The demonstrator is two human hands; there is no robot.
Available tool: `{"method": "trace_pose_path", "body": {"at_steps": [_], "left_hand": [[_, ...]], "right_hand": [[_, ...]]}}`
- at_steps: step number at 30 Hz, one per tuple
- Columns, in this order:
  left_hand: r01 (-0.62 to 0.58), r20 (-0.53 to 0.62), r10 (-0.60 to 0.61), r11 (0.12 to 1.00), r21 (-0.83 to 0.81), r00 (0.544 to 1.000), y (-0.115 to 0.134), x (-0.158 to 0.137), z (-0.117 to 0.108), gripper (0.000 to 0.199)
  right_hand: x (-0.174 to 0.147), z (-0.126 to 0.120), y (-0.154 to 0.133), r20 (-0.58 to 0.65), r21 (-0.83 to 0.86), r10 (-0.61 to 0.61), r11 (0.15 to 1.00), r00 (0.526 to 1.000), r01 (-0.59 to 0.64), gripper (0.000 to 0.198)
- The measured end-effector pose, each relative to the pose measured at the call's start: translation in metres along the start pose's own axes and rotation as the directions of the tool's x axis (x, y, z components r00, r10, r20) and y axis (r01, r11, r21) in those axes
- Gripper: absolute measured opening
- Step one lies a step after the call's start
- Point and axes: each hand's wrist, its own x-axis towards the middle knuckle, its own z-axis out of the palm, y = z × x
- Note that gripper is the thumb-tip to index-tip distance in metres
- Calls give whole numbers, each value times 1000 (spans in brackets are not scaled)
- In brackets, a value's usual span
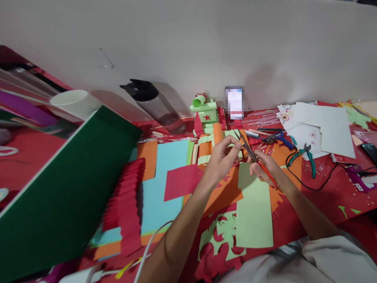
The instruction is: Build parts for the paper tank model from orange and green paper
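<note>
My right hand [265, 167] grips a pair of scissors [267, 172] with red handles. Their blades are apart and point up and left, toward my other hand. Just left of the blade tips, my left hand [222, 157] has its thumb and fingers pinched together; whatever is between them is too small to make out. Below the hands lies a pale green paper sheet [255, 220], partly over orange paper [220, 198]. Behind my left hand are orange and green paper rolls [205, 147]. A red paper piece [179, 182] lies beside my left forearm.
A green board [67, 188] leans at the left, near a dark-lidded bottle [159, 106]. A phone [235, 103] stands by the wall. Green-handled cutters [310, 159], a blue glue gun [281, 138] and white sheets [326, 125] lie right. Paper cutouts [224, 232] lie in front.
</note>
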Motion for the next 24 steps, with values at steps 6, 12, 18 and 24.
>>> {"method": "trace_pose_path", "body": {"at_steps": [6,12,18,24], "left_hand": [[2,-2,-2,1000,-2,1000,0,0,0,27],[0,-3,0,1000,-2,1000,-1,1,0,29],[6,6,-6,1000,-12,1000,1,0,0,30],[-1,5,1,1000,8,1000,1,0,0,29]], "right_hand": [[0,0,1,-2,-8,-17,1000,1000,17,53],[0,0,2,3,-10,-19,1000,1000,19,57],[-1,0,1,-6,-10,-30,999,1000,30,56],[-1,-1,2,-5,-19,-37,999,999,37,53]]}}
